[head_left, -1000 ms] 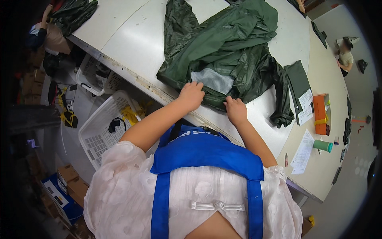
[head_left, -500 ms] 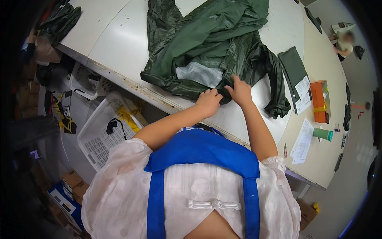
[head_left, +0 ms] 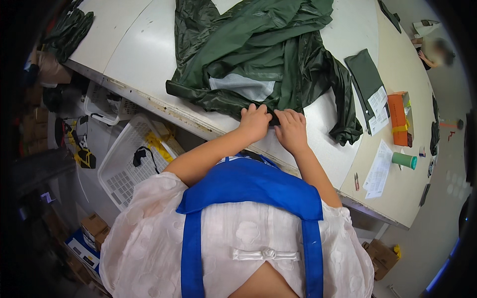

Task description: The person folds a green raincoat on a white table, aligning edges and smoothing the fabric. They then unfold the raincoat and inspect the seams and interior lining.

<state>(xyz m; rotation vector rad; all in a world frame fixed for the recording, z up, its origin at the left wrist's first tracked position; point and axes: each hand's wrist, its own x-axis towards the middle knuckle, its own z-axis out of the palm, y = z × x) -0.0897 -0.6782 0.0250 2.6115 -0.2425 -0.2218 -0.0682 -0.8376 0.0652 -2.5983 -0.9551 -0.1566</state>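
Note:
A dark green jacket (head_left: 238,59) with a shiny shell lies spread and rumpled on the table, a patch of grey mesh lining (head_left: 242,85) showing near its closest edge. At that near edge my left hand (head_left: 255,123) is closed on the fabric with bent fingers. Right beside it, my right hand (head_left: 292,130) has its fingers bent over the same edge, gripping it with the thumb toward the left hand. The fabric under the fingertips is hidden. One sleeve (head_left: 342,114) hangs out to the right across the table.
To the right lie a folded green piece (head_left: 366,82) with paper labels, an orange box (head_left: 398,119), a green spool (head_left: 404,160), paper sheets (head_left: 378,169) and small red-handled snips (head_left: 356,182). White baskets (head_left: 124,164) stand below the table's left edge. Another person (head_left: 437,52) is at far right.
My right hand has come down and left from the jacket's front onto its near edge, close to the left hand. The jacket appears slightly shifted left and up in view.

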